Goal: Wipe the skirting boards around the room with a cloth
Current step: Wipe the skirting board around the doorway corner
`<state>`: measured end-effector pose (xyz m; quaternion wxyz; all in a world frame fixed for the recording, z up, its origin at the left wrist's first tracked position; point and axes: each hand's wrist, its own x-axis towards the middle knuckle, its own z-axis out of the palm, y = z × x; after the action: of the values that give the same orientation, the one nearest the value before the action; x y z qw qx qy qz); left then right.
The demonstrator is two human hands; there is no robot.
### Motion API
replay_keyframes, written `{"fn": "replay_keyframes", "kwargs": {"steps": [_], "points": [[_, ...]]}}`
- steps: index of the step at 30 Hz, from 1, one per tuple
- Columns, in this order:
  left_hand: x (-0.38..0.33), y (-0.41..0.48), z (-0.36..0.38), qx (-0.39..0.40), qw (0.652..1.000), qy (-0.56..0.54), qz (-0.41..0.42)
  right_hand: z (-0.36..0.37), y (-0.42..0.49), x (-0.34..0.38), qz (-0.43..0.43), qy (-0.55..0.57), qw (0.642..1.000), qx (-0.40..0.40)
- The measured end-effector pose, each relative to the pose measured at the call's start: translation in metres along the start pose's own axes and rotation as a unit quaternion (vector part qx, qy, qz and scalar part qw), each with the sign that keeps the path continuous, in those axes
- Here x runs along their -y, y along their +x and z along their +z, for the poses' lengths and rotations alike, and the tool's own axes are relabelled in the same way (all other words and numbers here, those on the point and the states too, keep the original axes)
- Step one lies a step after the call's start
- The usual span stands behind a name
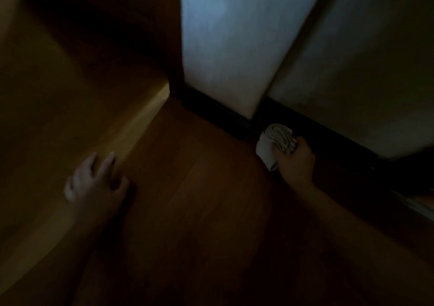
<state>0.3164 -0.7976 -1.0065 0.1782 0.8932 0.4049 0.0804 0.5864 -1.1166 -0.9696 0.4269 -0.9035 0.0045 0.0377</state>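
Right hand [296, 162] gripping one cloth [277, 142] at one skirting board [317, 133] — left hand [95, 183] released, fingers spread.

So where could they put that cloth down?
The bare floor between the left hand and the right hand is free, back toward the camera too. It is tight in the corner, where the cloth is held near the skirting.

Dim, blurred view. At centre right the right hand [296, 162] is gripping a bunched pale cloth [277, 144] against the dark skirting board [328, 136] near the wall corner. At lower left the left hand [94, 183] is resting, fingers spread, on the wooden floor [199, 200].
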Motion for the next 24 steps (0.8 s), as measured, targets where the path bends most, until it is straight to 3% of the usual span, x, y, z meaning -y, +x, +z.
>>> {"fn": "replay_keyframes", "kwargs": {"steps": [4,9,17,24], "points": [[-0.052,-0.028,-0.001,0.092,0.992,0.038,0.071,0.007,0.015,0.006,0.009,0.018,0.996,-0.083],[-0.101,-0.07,0.03,0.187,0.971,0.078,0.128,0.03,0.026,0.027,-0.013,0.022,0.996,-0.082],[-0.114,-0.081,0.049,0.181,0.97,0.105,0.125,0.038,0.014,0.008,-0.029,0.106,0.994,0.008],[-0.122,-0.076,0.044,0.208,0.959,0.135,0.137,0.048,0.042,0.018,-0.002,0.129,0.99,-0.057]]}}
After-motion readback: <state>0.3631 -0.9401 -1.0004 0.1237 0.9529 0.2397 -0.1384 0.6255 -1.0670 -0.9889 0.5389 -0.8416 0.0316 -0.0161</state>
